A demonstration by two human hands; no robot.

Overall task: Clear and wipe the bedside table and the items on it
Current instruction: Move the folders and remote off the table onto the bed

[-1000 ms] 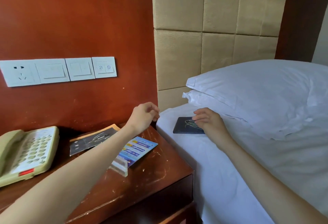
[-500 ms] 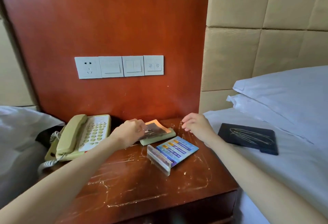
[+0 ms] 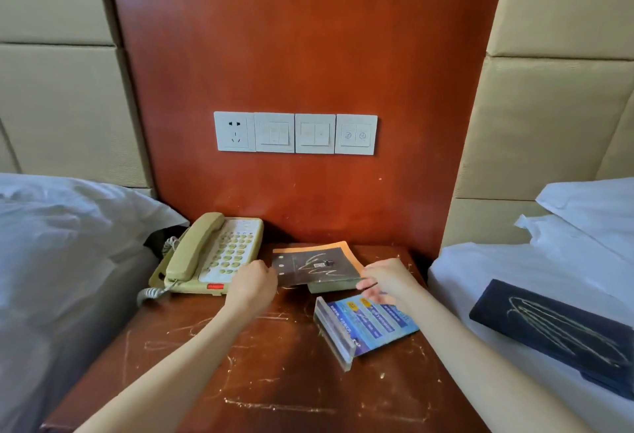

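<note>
Both hands, the left hand [image 3: 252, 283] and right hand [image 3: 386, 281], are gripping the brochure [image 3: 317, 266] beside the telephone [image 3: 212, 254] (clearing step), likely needing a lift onto the bed [image 3: 497, 268].

The scratched wooden table [image 3: 274, 381] is carrying four things. A beige telephone [image 3: 212, 257] is sitting just to the outer side of the left hand [image 3: 252, 283]. A dark booklet with an orange edge [image 3: 317, 262] is lying between the left hand and the right hand [image 3: 387, 280], resting on a pale pad [image 3: 331, 285] beneath it. A clear sign holder with a blue card [image 3: 365, 324] is lying flat just below the right hand. Beyond the right hand's outer side, the white bed [image 3: 487, 271] is bearing a dark folder [image 3: 555, 333].
</note>
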